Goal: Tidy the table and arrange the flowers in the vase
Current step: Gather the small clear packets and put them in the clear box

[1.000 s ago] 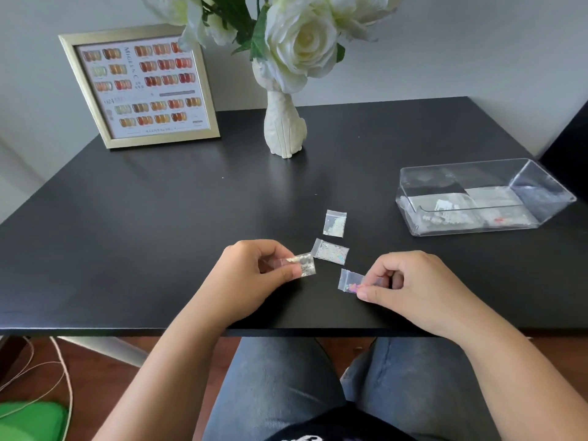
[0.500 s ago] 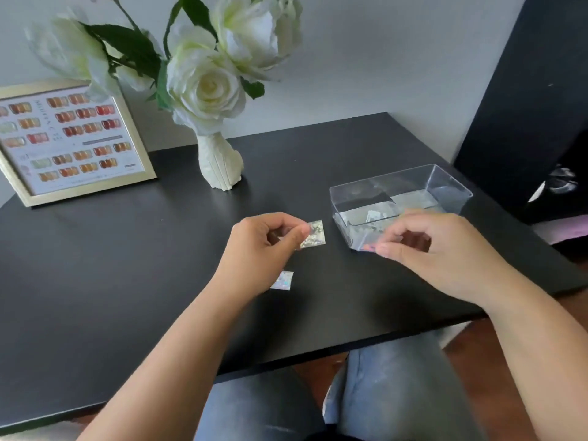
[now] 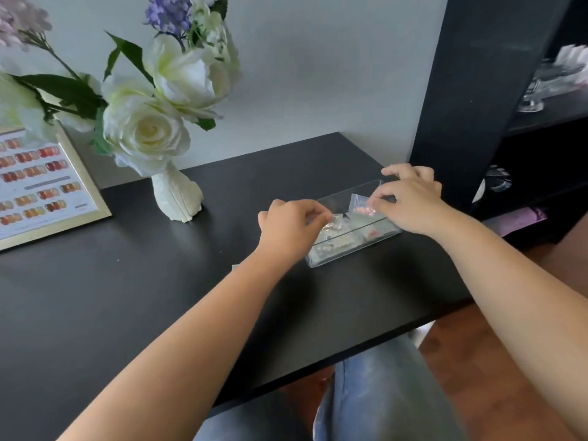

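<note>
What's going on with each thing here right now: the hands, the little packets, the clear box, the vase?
left hand: pinching a small glittery packet over the clear box.
right hand: pinching a packet of pink bits over the box.
clear box: open, holding several packets.
vase: upright, filled with white flowers.
framed chart: leaning against the wall.

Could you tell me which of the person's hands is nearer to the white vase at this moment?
Left. The left hand is at the near end of the clear tray, apart from the white vase; the right hand is over the tray's far end, farther away.
</note>
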Demonstrator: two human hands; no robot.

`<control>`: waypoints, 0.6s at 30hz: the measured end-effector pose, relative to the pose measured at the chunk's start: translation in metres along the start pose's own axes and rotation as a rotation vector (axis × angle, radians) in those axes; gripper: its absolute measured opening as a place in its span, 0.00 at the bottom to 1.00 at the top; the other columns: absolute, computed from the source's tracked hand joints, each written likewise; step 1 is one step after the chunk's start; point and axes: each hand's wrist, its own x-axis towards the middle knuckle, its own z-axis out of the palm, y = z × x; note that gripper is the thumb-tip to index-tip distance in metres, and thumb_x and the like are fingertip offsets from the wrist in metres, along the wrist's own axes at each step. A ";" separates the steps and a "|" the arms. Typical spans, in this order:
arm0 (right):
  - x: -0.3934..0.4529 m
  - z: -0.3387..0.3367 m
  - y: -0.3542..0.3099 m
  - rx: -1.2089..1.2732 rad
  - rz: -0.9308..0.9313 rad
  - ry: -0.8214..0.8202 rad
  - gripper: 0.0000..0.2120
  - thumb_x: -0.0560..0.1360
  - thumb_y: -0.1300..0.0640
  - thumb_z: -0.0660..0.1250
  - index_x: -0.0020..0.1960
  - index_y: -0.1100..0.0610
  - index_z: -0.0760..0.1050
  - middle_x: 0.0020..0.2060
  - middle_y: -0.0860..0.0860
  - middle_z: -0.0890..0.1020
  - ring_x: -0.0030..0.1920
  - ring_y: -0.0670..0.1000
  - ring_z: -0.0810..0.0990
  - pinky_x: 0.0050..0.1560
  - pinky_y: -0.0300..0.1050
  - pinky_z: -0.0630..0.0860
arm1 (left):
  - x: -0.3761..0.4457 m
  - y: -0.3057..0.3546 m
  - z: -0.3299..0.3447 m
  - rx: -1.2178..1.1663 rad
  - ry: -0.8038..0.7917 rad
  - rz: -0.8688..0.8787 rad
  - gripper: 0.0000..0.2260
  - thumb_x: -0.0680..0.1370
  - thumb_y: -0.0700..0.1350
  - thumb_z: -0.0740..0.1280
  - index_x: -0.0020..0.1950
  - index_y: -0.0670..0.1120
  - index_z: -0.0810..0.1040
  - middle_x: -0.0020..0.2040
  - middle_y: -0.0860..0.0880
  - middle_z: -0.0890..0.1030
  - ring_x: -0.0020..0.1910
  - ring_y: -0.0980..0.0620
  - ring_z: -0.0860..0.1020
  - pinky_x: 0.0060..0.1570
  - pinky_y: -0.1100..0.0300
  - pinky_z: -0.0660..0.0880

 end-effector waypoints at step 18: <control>-0.035 0.005 -0.053 0.144 -0.211 0.373 0.09 0.76 0.54 0.64 0.49 0.44 0.82 0.65 0.47 0.72 0.66 0.57 0.61 0.61 0.56 0.61 | -0.054 -0.065 -0.060 -0.259 -0.014 -0.088 0.07 0.79 0.51 0.66 0.49 0.60 0.83 0.48 0.56 0.83 0.48 0.63 0.79 0.47 0.73 0.73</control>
